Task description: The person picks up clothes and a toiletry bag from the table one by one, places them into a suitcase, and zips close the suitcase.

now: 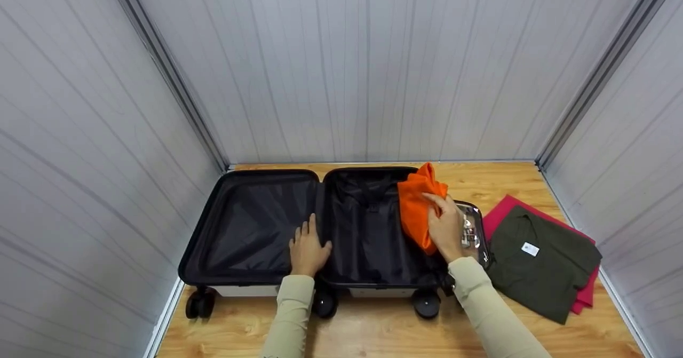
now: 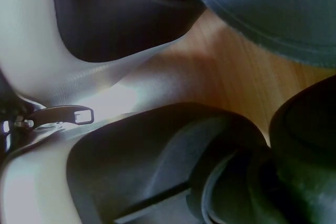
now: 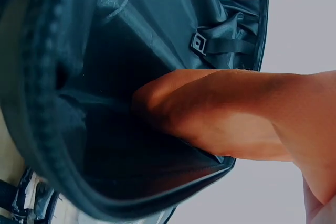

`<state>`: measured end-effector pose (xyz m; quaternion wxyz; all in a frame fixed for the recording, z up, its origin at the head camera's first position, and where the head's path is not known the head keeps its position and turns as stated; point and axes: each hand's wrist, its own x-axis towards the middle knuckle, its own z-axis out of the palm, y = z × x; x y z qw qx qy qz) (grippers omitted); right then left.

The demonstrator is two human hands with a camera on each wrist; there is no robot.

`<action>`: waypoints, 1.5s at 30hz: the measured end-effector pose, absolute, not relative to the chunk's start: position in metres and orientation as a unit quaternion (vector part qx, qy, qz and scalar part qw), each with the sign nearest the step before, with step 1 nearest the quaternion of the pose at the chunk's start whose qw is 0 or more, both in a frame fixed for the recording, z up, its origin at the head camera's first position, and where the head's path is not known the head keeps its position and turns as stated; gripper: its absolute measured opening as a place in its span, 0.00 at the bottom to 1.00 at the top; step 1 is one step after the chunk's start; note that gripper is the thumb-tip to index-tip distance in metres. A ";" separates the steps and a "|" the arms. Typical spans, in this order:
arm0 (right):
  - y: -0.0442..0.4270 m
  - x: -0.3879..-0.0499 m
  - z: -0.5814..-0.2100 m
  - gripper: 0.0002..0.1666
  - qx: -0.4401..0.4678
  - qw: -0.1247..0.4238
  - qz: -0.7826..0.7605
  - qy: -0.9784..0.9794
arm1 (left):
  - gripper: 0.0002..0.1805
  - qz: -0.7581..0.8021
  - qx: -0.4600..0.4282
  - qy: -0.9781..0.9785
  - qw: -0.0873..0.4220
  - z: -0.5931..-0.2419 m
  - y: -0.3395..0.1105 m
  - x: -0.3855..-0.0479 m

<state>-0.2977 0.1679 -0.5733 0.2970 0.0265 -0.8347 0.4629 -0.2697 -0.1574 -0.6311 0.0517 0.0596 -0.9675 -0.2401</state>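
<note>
An open suitcase (image 1: 373, 230) lies flat, its two black-lined halves side by side. My right hand (image 1: 445, 227) pinches a folded orange cloth (image 1: 413, 208) at the suitcase's right edge; part of the cloth hangs over the right half. In the right wrist view the dark lining (image 3: 121, 129) and a strap buckle (image 3: 198, 42) show near the cloth. My left hand (image 1: 309, 248) has its fingers extended and rests at the middle hinge, by the left half (image 1: 245, 224). The left wrist view shows the suitcase's outer side and a zipper pull (image 2: 63, 115), not the hand.
Right of the suitcase is a clear, black-edged case (image 1: 472, 230), partly behind my right hand. Farther right, a dark green shirt (image 1: 544, 262) with a white tag lies on a red cloth (image 1: 499, 211). Wheels (image 1: 427, 303) face me on the wooden floor; pale panels enclose three sides.
</note>
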 end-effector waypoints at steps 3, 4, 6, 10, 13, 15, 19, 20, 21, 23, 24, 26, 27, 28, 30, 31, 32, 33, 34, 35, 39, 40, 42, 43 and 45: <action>0.166 -0.297 -0.574 0.21 0.025 0.284 0.465 -0.838 | 0.46 -0.239 0.060 -0.968 0.053 -0.632 -0.157 -0.270; 0.165 -0.297 -0.574 0.21 0.026 0.281 0.467 -0.838 | 0.46 -0.238 0.059 -0.968 0.054 -0.632 -0.157 -0.270; 0.164 -0.296 -0.575 0.20 0.027 0.274 0.470 -0.839 | 0.46 -0.238 0.058 -0.968 0.055 -0.633 -0.158 -0.270; 0.161 -0.296 -0.576 0.20 0.036 0.264 0.476 -0.838 | 0.46 -0.237 0.056 -0.968 0.056 -0.632 -0.158 -0.270; 0.159 -0.296 -0.578 0.20 0.044 0.256 0.474 -0.841 | 0.46 -0.239 0.055 -0.968 0.056 -0.631 -0.158 -0.269; 0.158 -0.296 -0.580 0.20 0.047 0.250 0.471 -0.845 | 0.46 -0.242 0.055 -0.967 0.056 -0.630 -0.158 -0.269; 0.156 -0.295 -0.582 0.20 0.056 0.236 0.469 -0.849 | 0.46 -0.241 0.056 -0.967 0.056 -0.629 -0.157 -0.268; 0.155 -0.295 -0.582 0.20 0.059 0.233 0.468 -0.850 | 0.46 -0.240 0.057 -0.968 0.056 -0.629 -0.157 -0.268; 0.154 -0.295 -0.582 0.20 0.063 0.230 0.467 -0.851 | 0.46 -0.239 0.057 -0.968 0.056 -0.629 -0.158 -0.268; 0.153 -0.295 -0.584 0.20 0.073 0.228 0.463 -0.853 | 0.46 -0.238 0.057 -0.968 0.055 -0.629 -0.158 -0.268; 0.152 -0.295 -0.585 0.20 0.077 0.229 0.459 -0.855 | 0.46 -0.238 0.057 -0.968 0.056 -0.629 -0.158 -0.268; 0.151 -0.295 -0.586 0.20 0.084 0.229 0.454 -0.857 | 0.46 -0.239 0.056 -0.968 0.056 -0.629 -0.158 -0.268; 0.150 -0.295 -0.587 0.21 0.086 0.229 0.452 -0.858 | 0.46 -0.240 0.056 -0.968 0.056 -0.629 -0.158 -0.268; 0.149 -0.295 -0.587 0.21 0.088 0.228 0.451 -0.859 | 0.46 -0.240 0.056 -0.968 0.056 -0.629 -0.158 -0.268; 0.148 -0.294 -0.587 0.21 0.090 0.223 0.448 -0.861 | 0.46 -0.240 0.056 -0.968 0.057 -0.629 -0.157 -0.268; 0.147 -0.293 -0.587 0.21 0.090 0.218 0.448 -0.862 | 0.46 -0.240 0.056 -0.968 0.057 -0.629 -0.157 -0.268; 0.146 -0.292 -0.587 0.21 0.091 0.215 0.447 -0.863 | 0.46 -0.241 0.056 -0.967 0.057 -0.629 -0.157 -0.268; 0.146 -0.292 -0.588 0.21 0.093 0.214 0.447 -0.864 | 0.46 -0.241 0.056 -0.967 0.056 -0.629 -0.157 -0.268; 0.145 -0.291 -0.588 0.21 0.094 0.210 0.449 -0.863 | 0.46 -0.241 0.055 -0.967 0.057 -0.629 -0.157 -0.268; 0.144 -0.291 -0.588 0.21 0.096 0.207 0.451 -0.863 | 0.46 -0.242 0.054 -0.967 0.057 -0.629 -0.158 -0.269; 0.143 -0.290 -0.589 0.22 0.104 0.194 0.458 -0.862 | 0.46 -0.241 0.055 -0.967 0.057 -0.630 -0.159 -0.269; 0.143 -0.290 -0.589 0.22 0.106 0.188 0.459 -0.862 | 0.46 -0.241 0.055 -0.967 0.057 -0.630 -0.159 -0.270; 0.142 -0.290 -0.590 0.23 0.110 0.178 0.457 -0.865 | 0.46 -0.240 0.055 -0.967 0.058 -0.630 -0.159 -0.269; 0.142 -0.290 -0.590 0.23 0.111 0.173 0.454 -0.867 | 0.46 -0.240 0.055 -0.968 0.058 -0.630 -0.159 -0.269; 0.141 -0.290 -0.591 0.24 0.113 0.161 0.451 -0.871 | 0.46 -0.239 0.054 -0.968 0.059 -0.629 -0.159 -0.268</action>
